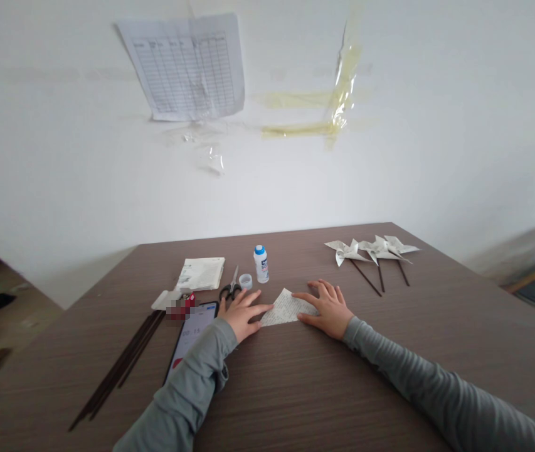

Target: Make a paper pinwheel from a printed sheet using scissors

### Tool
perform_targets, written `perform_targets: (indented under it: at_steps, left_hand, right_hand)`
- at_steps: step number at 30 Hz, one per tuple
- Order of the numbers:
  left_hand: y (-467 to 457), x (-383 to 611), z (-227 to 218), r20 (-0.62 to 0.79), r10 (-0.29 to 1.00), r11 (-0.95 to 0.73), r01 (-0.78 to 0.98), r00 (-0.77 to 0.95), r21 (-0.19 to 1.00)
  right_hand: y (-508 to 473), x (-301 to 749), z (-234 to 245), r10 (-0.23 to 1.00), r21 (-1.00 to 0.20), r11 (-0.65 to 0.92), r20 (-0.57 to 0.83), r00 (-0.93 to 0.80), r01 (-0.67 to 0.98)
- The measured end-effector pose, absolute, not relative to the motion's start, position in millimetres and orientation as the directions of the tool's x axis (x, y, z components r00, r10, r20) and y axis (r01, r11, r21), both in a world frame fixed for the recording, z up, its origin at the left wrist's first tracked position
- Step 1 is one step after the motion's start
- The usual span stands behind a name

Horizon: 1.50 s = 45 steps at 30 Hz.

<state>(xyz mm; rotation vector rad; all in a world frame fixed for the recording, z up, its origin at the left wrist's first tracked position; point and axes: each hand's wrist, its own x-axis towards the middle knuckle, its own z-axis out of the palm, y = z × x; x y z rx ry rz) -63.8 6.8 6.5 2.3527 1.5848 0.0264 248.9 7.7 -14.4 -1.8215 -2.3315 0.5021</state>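
Note:
A sheet of printed paper (286,309), folded into a triangle, lies flat on the brown table between my hands. My left hand (243,314) rests at its left corner, fingers spread, with the index fingertip touching the edge. From the other side my right hand (329,307) reaches onto the right part of the paper, its fingers also apart. Neither hand grips anything. Just beyond my left hand are scissors (231,289) with black handles and a small clear round container (245,280). A white glue bottle (261,263) with a blue cap stands upright behind the paper.
Several dark sticks (123,358) lie at the left beside a phone (192,339), partly under my left sleeve. Behind them are a small red box (182,306) and a paper stack (201,274). Three paper pinwheels (374,250) on sticks lie at the back right, near the wall.

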Motion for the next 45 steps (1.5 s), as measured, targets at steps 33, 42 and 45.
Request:
perform_targets:
  at_steps: [33,42,45]
  left_hand:
    - [0.3,7.5,8.6,-0.099,0.935,-0.293,0.9,0.339,0.322]
    - [0.7,9.3,6.1,-0.051,0.947,-0.286,0.902,0.318,0.324]
    - [0.9,10.8,5.0,-0.048,0.947,-0.287,0.902,0.319,0.322]
  right_hand:
    - [6.9,247.8,-21.6,0.966,-0.336,0.248,0.012,-0.259,0.908]
    - [2.4,236.7,-27.7,0.982,-0.342,0.189,0.036,-0.188,0.92]
    - [4.8,237.8,-29.0,0.981,-0.349,0.193,0.044,-0.19,0.917]
